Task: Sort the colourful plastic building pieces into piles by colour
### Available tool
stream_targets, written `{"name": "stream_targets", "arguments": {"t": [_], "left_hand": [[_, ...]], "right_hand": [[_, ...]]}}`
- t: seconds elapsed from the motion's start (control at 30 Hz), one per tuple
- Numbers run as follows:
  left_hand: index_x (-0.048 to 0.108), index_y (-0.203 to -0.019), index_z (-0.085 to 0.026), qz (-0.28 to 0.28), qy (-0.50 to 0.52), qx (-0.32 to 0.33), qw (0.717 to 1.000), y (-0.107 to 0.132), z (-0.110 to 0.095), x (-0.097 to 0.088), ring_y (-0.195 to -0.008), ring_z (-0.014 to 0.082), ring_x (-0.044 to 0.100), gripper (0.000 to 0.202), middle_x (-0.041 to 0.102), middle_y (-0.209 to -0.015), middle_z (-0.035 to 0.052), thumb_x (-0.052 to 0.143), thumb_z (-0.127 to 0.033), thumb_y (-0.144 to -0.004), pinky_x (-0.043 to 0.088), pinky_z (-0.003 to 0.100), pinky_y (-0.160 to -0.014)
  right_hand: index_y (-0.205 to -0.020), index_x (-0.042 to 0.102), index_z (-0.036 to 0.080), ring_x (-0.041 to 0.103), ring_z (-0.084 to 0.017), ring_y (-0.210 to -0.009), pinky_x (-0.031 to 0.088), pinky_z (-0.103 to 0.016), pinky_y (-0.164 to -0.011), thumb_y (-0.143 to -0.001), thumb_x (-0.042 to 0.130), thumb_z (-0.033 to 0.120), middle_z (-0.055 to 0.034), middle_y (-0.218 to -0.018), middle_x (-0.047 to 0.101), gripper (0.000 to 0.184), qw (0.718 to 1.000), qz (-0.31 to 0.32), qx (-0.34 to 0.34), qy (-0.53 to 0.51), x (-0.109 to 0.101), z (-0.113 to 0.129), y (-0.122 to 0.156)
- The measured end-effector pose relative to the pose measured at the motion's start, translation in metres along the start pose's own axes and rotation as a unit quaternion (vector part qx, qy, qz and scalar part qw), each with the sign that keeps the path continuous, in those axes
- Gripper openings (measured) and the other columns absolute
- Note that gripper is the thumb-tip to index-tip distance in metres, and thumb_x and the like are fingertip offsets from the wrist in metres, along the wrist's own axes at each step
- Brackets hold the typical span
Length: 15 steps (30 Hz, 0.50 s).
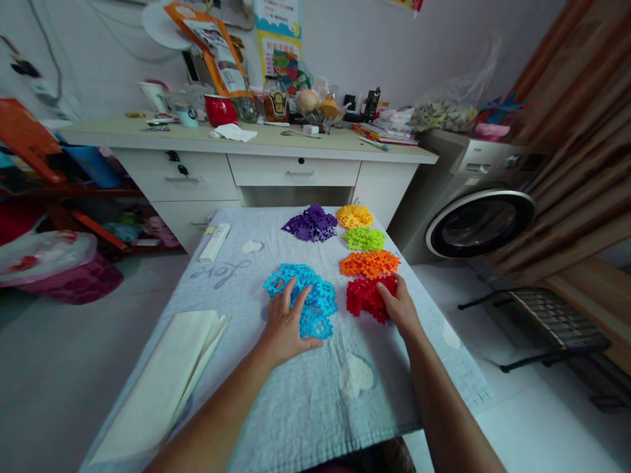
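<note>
- Head view, risks: the blue pieces (321,299) lay in a loose heap under the left hand (286,322). A sideways sweep of that flat palm would probably have scattered them into the red pieces (362,295) just to its right and mixed the colours.
- The orange pile (369,264) sat just beyond the right hand's (400,307) fingertips, almost touching the red heap. A forward shove there could have run red into orange.
- The cloth (305,401) beneath both wrists looked soft. Leaning or dragging on it might have puckered it and shifted every pile, including the green (365,238), yellow (355,215) and purple (311,223) ones farther ahead.
- Head view, grip: the left hand lay palm down with its fingers spread wide, pressing on the near-left part of the blue heap and closed around nothing.
- The right hand cupped the near-right edge of the red heap, fingers curved against the pieces. Whether it pinched any single piece could not be told, since the fingertips were sunk among them.
</note>
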<state>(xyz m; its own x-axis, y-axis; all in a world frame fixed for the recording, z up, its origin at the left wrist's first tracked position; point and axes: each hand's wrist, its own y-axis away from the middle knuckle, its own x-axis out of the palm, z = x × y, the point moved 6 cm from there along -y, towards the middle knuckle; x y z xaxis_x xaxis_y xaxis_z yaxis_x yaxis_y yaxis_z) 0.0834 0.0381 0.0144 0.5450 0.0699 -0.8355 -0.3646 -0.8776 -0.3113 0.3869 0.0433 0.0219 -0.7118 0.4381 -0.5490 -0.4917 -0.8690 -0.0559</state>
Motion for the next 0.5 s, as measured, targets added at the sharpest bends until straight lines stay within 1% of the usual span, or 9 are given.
{"name": "stream_targets", "arguments": {"t": [0.1,0.2,0.3,0.37,0.43,0.5], "left_hand": [[0.029,-0.149,-0.028,-0.013,-0.007,-0.01,1.0,-0.001,-0.003,0.0,-0.143,0.0442,0.02,0.116,0.01,-0.158,0.0152,0.086,-0.051,-0.051,0.024,0.061,-0.113],[0.031,-0.148,-0.027,-0.038,-0.012,-0.013,0.999,-0.002,-0.007,-0.003,-0.144,0.0451,0.014,0.116,0.009,-0.159,0.0146,0.087,-0.052,-0.049,0.023,0.062,-0.113],[0.034,-0.147,-0.027,-0.058,-0.013,-0.023,0.998,-0.003,-0.009,-0.005,-0.144,0.0469,0.01,0.116,0.008,-0.159,0.0142,0.087,-0.054,-0.047,0.021,0.064,-0.112],[0.034,-0.146,-0.027,-0.068,-0.009,-0.033,0.997,-0.003,-0.008,-0.007,-0.144,0.0478,0.01,0.114,0.01,-0.159,0.014,0.087,-0.054,-0.048,0.02,0.065,-0.112],[0.035,-0.145,-0.028,-0.074,0.004,-0.04,0.996,-0.004,-0.007,-0.008,-0.143,0.0475,0.014,0.111,0.013,-0.158,0.0138,0.087,-0.051,-0.049,0.021,0.065,-0.112],[0.033,-0.146,-0.028,-0.081,0.025,-0.04,0.996,-0.005,-0.006,-0.01,-0.142,0.0447,0.022,0.108,0.017,-0.157,0.0144,0.085,-0.05,-0.054,0.024,0.063,-0.112]], "right_hand": [[-0.139,0.044,0.012,0.048,-0.032,-0.127,0.035,-0.048,-0.109,-0.079,0.055,0.057,-0.0189,-0.139,0.051,0.076,0.999,-0.005,-0.03,-0.01,0.02,0.01,0.015],[-0.136,0.047,0.008,0.045,-0.034,-0.128,0.032,-0.05,-0.11,-0.081,0.052,0.055,-0.0215,-0.136,0.051,0.072,0.997,-0.009,-0.075,0.002,0.041,0.025,0.029],[-0.131,0.051,0.011,0.048,-0.033,-0.123,0.033,-0.052,-0.108,-0.084,0.052,0.052,-0.0195,-0.129,0.055,0.063,0.993,-0.003,-0.116,0.007,0.059,0.043,0.039],[-0.129,0.052,0.014,0.048,-0.032,-0.12,0.034,-0.053,-0.106,-0.085,0.053,0.048,-0.0173,-0.126,0.056,0.056,0.99,0.001,-0.141,0.005,0.067,0.056,0.043],[-0.127,0.052,0.016,0.048,-0.031,-0.119,0.035,-0.053,-0.105,-0.085,0.055,0.043,-0.0157,-0.125,0.056,0.05,0.985,0.001,-0.173,0.005,0.073,0.073,0.046],[-0.126,0.052,0.017,0.047,-0.03,-0.119,0.036,-0.051,-0.105,-0.085,0.055,0.036,-0.0147,-0.125,0.055,0.046,0.977,0.007,-0.212,-0.002,0.078,0.092,0.05]]}}
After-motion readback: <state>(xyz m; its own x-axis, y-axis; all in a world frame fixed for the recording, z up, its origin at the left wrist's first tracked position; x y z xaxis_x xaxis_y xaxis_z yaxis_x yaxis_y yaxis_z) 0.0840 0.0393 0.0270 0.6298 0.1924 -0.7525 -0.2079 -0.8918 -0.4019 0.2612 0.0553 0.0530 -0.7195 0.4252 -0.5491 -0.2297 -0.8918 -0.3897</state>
